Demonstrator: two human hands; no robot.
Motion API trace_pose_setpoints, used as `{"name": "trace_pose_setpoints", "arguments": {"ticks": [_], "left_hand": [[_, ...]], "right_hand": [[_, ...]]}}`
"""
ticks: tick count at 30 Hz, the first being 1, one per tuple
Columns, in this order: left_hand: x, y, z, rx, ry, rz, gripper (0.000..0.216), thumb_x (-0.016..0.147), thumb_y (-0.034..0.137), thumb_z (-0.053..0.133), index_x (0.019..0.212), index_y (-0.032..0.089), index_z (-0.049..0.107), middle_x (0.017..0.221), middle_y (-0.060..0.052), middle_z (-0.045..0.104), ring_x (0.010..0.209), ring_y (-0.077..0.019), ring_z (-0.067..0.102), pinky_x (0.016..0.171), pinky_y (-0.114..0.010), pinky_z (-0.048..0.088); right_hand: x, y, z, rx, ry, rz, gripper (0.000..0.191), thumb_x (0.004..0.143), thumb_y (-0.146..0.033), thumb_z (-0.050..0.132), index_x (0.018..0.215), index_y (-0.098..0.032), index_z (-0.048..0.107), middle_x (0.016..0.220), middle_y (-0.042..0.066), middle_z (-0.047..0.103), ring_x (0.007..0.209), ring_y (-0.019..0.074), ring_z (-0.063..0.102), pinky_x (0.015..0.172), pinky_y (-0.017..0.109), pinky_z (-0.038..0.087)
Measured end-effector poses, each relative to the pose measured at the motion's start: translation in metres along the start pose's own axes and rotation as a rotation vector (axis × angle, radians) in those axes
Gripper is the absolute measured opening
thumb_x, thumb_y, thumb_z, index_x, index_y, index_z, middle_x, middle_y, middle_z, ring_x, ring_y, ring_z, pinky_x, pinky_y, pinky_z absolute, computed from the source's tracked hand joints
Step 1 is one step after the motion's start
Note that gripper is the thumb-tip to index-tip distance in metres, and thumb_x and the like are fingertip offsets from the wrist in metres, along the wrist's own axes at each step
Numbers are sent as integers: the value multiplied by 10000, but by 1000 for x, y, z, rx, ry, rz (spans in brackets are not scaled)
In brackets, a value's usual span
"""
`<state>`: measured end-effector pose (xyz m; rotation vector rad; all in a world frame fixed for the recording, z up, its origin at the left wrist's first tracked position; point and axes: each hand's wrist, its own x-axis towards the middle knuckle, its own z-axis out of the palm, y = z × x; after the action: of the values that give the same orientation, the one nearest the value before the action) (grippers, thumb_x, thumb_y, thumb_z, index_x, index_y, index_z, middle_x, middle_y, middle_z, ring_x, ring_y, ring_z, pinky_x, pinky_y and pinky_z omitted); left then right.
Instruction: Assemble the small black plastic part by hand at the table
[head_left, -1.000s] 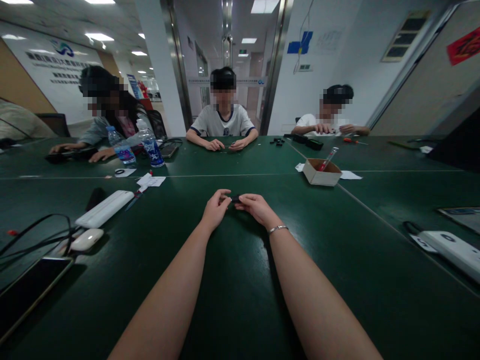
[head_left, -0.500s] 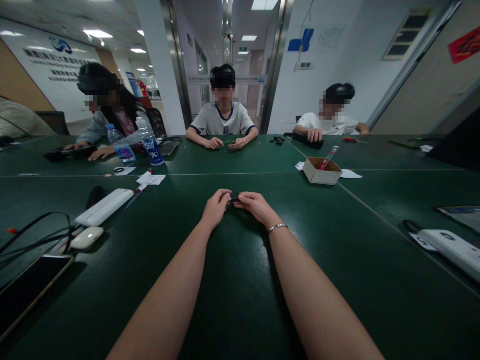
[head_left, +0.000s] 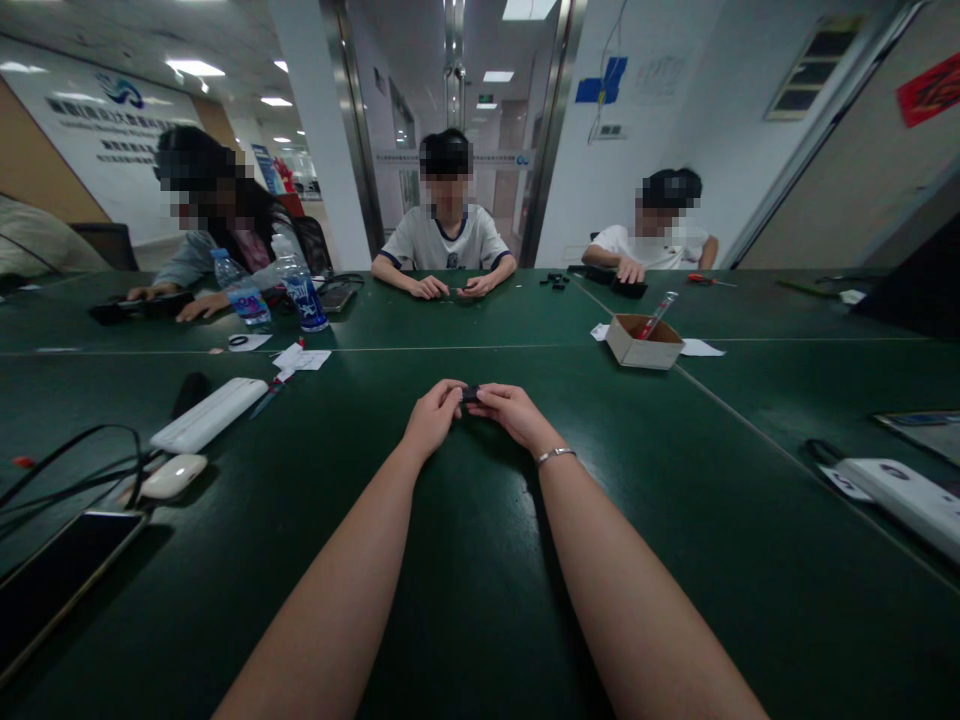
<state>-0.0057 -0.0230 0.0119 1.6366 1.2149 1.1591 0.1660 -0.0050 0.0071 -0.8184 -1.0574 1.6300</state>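
Observation:
A small black block-like piece (head_left: pixel 470 394) is pinched between my two hands, just above or on the green tabletop (head_left: pixel 472 560); its exact kind is too small to make out. My left hand (head_left: pixel 435 414) grips its left end with thumb and fingers closed. From the other side my right hand (head_left: pixel 514 410), with a silver bracelet (head_left: pixel 556 455) at the wrist, closes on its right end. Fingers cover both ends, so only the middle shows.
Left of my arms lie a white power bank (head_left: pixel 210 413), a pale mouse-like case (head_left: pixel 175 477), cables and a phone (head_left: pixel 67 575). A small box (head_left: pixel 646 352) holds a red-handled tool. Two bottles (head_left: pixel 300 290) stand left. Across the table sit three people.
The black piece seems slightly turned, and the pale bit at its left end no longer shows. My arms stay in place. The person at right has shifted a little leftward.

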Motion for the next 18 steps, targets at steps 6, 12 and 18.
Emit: {"name": "trace_pose_setpoints", "arguments": {"ticks": [6, 12, 18], "left_hand": [[1, -4, 1, -8, 18, -3, 299, 916, 371, 450, 1086, 194, 622, 635, 9, 550, 591, -134, 525, 549, -235, 389], [1, 0, 0, -34, 19, -17, 287, 876, 302, 490, 1104, 186, 619, 721, -6, 592, 604, -126, 516, 572, -236, 398], [1, -1, 0, -38, 50, -9, 294, 850, 291, 528, 1114, 201, 620, 823, -21, 608, 708, -137, 562, 617, -233, 428]], "right_hand": [[-1, -1, 2, -2, 12, 0, 130, 712, -155, 821, 772, -110, 714, 828, 66, 686, 737, 154, 688, 776, 270, 587], [-3, -3, 3, -12, 12, -4, 154, 699, -180, 834, 766, -116, 712, 819, 57, 683, 736, 152, 684, 768, 271, 585], [-3, -3, 3, -15, 5, -16, 177, 682, -216, 854, 744, -134, 710, 803, 43, 683, 721, 152, 684, 753, 274, 594]]}}
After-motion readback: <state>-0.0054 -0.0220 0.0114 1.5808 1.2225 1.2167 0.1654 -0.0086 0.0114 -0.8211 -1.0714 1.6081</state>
